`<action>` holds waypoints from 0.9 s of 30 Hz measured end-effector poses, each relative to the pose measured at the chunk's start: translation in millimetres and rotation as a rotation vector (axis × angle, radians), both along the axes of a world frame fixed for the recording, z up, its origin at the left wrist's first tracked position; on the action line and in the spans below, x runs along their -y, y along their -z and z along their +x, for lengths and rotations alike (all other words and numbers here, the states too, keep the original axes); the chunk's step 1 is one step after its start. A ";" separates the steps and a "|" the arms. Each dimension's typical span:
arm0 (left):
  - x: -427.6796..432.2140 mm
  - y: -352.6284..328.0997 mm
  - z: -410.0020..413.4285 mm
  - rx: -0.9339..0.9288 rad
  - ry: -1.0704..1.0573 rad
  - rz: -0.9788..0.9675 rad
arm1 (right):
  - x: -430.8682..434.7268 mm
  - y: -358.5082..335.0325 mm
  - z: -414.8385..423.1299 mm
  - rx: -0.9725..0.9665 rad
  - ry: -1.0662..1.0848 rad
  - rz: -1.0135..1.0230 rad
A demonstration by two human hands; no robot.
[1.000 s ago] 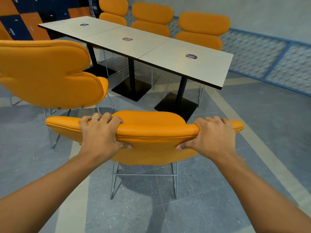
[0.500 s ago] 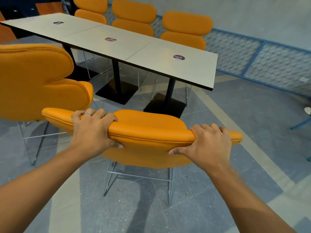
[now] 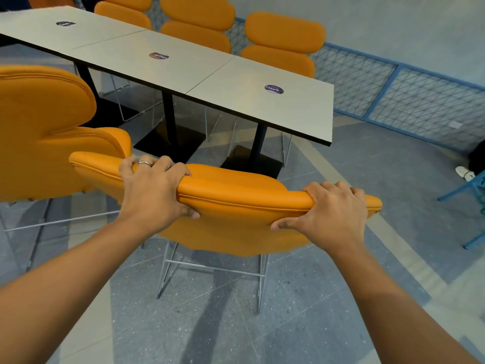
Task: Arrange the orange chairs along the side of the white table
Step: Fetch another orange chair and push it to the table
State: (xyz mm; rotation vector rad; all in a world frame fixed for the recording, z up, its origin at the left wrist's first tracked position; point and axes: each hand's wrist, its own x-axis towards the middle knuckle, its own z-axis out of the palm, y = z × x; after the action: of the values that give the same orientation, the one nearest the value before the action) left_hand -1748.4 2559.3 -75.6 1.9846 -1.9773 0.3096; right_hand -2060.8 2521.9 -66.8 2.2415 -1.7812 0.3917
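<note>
Orange padding bulges between our two hands as we grip the backrest of the nearest orange chair (image 3: 236, 206) from behind. Our left hand (image 3: 154, 190) wraps the top edge left of centre. Its four fingers curl over the front and its thumb presses into the rear face, with a ring (image 3: 145, 163) on one finger. Our right hand (image 3: 330, 208) clamps the same edge near its right end, fingers hooked over the top and thumb tucked against the back. Both forearms reach forward and slightly inward from the bottom corners of the view.

The held chair has its back toward us and faces the near long side of the white table (image 3: 183, 74), opposite the table's right end but apart from it. Its thin metal legs show below, over the grey floor (image 3: 288, 324). Its left end overlaps a second orange chair (image 3: 47, 132) just beside it on the same side; we cannot tell whether the two touch.

Three far chairs (image 3: 283, 40) line the opposite side of the table, in front of a blue mesh fence (image 3: 420, 101). Round purple stickers (image 3: 274, 89) mark the tabletop.
</note>
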 end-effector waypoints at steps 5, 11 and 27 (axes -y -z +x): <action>39.4 2.1 0.8 0.012 0.013 0.004 | 36.2 1.8 -1.0 0.003 0.021 0.000; 88.8 3.1 4.1 0.000 0.033 0.004 | 81.9 2.6 2.1 0.000 0.037 -0.007; 218.2 -2.5 28.1 0.011 0.004 0.071 | 200.2 0.8 24.4 0.025 -0.012 -0.043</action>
State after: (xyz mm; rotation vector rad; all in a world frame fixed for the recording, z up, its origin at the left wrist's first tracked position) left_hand -1720.3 2341.1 -73.2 2.0251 -2.0256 0.2532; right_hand -2036.4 2321.7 -67.6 2.2279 -1.7557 0.4582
